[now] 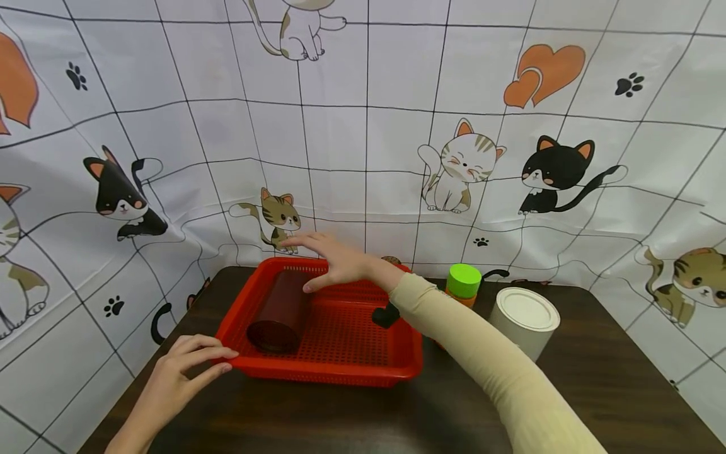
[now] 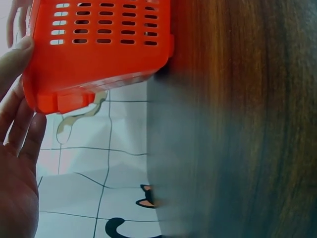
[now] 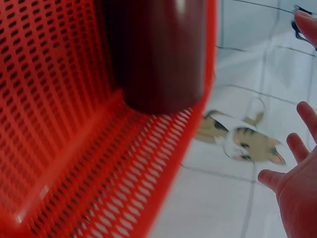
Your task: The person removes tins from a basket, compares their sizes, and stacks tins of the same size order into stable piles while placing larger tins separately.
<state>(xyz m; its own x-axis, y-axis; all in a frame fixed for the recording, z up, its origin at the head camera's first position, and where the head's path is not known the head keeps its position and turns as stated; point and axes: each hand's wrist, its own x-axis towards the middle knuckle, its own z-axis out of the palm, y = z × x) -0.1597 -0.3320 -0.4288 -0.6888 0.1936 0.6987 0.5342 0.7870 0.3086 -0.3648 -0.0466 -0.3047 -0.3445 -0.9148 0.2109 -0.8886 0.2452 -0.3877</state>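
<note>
A red plastic basket (image 1: 363, 376) with perforated walls stands on the dark wooden table. Lying along its left side is a dark maroon cylinder (image 1: 282, 312), its round end toward me. At the near left corner my left hand (image 1: 180, 369) holds the basket's rim, thumb against the outer wall and fingers over the edge. My right hand (image 1: 342, 260) hovers over the basket's far part, just right of the cylinder, with fingers spread and nothing held. In the right wrist view, a gap separates those fingers from the basket wall.
Right of the basket stands an orange container with a green lid (image 1: 464, 281), partly behind my right sleeve. A white lidded can (image 1: 527, 318) is farther right. Cat-patterned sheeting (image 1: 363, 139) rises behind and beside the table (image 1: 317, 416). A small black object (image 1: 386, 315) shows beneath my right wrist.
</note>
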